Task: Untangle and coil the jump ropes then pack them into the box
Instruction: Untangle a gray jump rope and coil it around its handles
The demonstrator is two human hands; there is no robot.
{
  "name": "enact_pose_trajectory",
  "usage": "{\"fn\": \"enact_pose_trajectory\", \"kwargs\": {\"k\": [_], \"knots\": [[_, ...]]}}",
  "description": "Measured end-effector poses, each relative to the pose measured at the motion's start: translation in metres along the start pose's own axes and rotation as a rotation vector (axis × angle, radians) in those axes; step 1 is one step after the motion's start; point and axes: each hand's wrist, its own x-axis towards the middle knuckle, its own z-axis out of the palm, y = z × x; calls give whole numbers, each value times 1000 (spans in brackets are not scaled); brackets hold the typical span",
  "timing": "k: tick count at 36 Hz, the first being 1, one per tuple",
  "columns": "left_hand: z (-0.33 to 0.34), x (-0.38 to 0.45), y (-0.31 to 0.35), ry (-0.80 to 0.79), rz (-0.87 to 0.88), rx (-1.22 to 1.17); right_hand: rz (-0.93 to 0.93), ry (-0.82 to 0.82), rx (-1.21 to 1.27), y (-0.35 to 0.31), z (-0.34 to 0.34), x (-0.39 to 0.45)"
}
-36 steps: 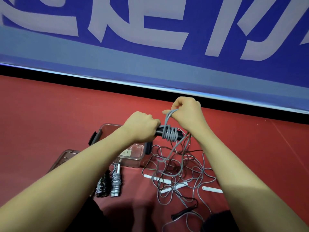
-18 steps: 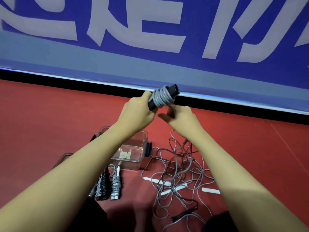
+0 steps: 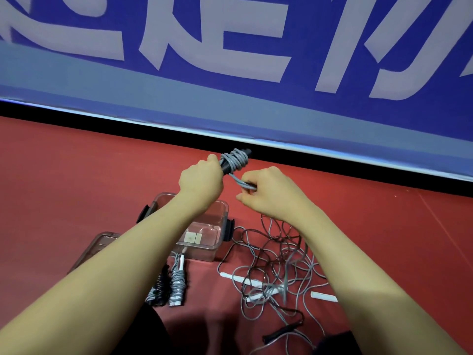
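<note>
At the centre of the frame, just below the black strip under the blue banner, the left hand (image 3: 202, 179) is clenched round a black handle (image 3: 227, 166), holding it raised and tilted up to the right so that the grey cord (image 3: 236, 160) wound round its upper part stays in place. The right hand (image 3: 268, 193) sits just beside it, lower right, its fingers (image 3: 247, 184) pinching the free run of the same cord close to the coil. Held this way, the handle seems to act as a spool while the other hand feeds and tensions the next turn.

Below the hands on the red floor (image 3: 76, 175), the clear plastic box (image 3: 222, 213) stands open and appears to hold no rope yet; the left forearm crosses over part of it. Its lid (image 3: 102, 242) lies at the lower left of it. Two already wound ropes, one dark (image 3: 160, 288) and one grey (image 3: 178, 283), lie side by side just in front of the box.

To the right, under the right forearm, a loose tangle of cords (image 3: 276, 272) spreads out, with white handles (image 3: 236, 277) and another black handle (image 3: 281, 333) caught among them. The cord being wound likely trails down into this tangle, so snags there could stall the winding.
</note>
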Motion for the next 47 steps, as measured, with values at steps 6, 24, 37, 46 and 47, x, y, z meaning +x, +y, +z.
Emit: {"fn": "enact_pose_trajectory", "kwargs": {"k": [6, 24, 37, 46, 47], "knots": [[9, -3, -3, -44, 182, 146, -161, 191, -331, 2, -15, -6], [-1, -7, -6, 462, 623, 124, 129, 188, 190, 20, -14, -1], [-5, -17, 4, 559, 913, 65, 232, 20, 288, 38, -9, 2], [-16, -24, 6, 435, 851, -348, 215, -7, 225, 45, 1, 1], [-17, -26, 7, 395, 756, -425, 259, -36, 243, 43, 0, -1]]}}
